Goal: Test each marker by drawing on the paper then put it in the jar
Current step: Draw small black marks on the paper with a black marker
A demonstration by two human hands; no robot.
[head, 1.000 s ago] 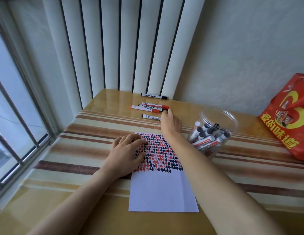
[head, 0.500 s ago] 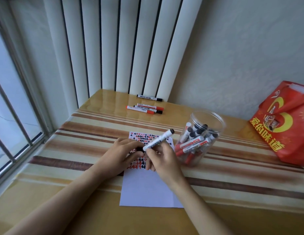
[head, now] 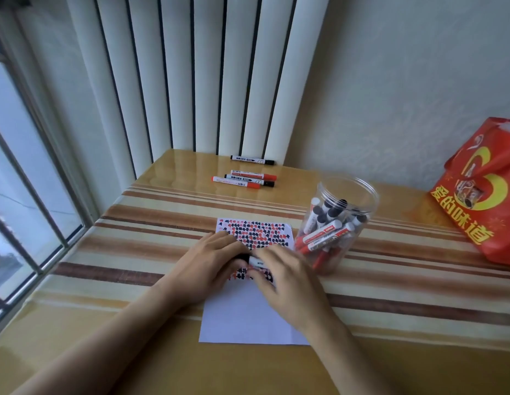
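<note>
Change: since half a second ago the marker [head: 255,262], then held up at a slant above the sheet with its black cap toward the jar, has come down low between the two hands; both hands now crowd together over the drawn rows.
Marker: lies almost level just above the paper [head: 248,315], long axis running left to right across the sheet, black end at the left hand, white barrel running under the right hand. Only a short stretch shows.
Left hand [head: 211,263]: fingers curled onto the marker's black end, heel resting on the desk [head: 134,280] beside the paper.
Right hand [head: 288,283]: blurred; fingers bent over the white barrel, gripping it.
Paper: upper half filled with red and black marks, lower half blank.
Jar [head: 335,223]: clear, open, upright, just right of the paper, holding red and black markers.
Loose markers [head: 243,178]: four at the far edge of the desk, all lying left to right.
Bag [head: 481,192]: red, far right.
</note>
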